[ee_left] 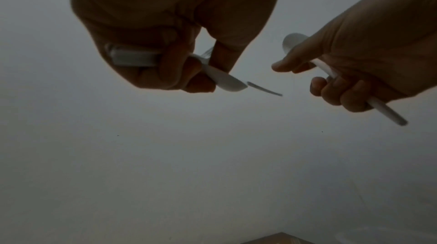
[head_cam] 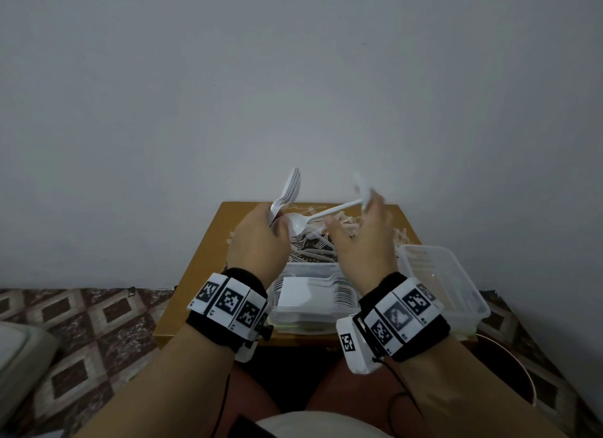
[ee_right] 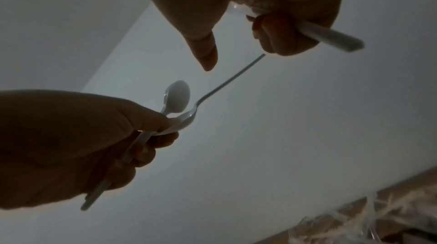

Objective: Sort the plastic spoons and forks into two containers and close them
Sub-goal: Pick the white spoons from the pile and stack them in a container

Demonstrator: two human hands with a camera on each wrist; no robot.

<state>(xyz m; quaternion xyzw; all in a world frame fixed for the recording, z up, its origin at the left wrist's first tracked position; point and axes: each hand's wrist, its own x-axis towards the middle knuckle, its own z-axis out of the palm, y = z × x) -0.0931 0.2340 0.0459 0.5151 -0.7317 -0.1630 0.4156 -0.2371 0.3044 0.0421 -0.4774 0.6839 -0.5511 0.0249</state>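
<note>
My left hand point(head_cam: 261, 238) is raised over the table and grips a small stack of white plastic spoons point(head_cam: 288, 189) upright in its fist. Its thumb and finger also pinch the bowl of a single spoon point(head_cam: 298, 225), seen too as the single spoon point(ee_right: 187, 119). That spoon's handle points at my right hand point(head_cam: 362, 238); the left wrist view shows a gap between them. My right hand's curled fingers hold another white spoon point(ee_right: 331, 36), blurred in the head view. A clear container point(head_cam: 306, 317) at the table's front holds stacked spoons. A second clear container point(head_cam: 470, 303) stands to its right.
A loose pile of white cutlery point(head_cam: 319, 245) lies on the small wooden table point(head_cam: 208, 274) behind the containers. A plain wall rises right behind the table. Patterned floor lies on both sides, and my knees are under the front edge.
</note>
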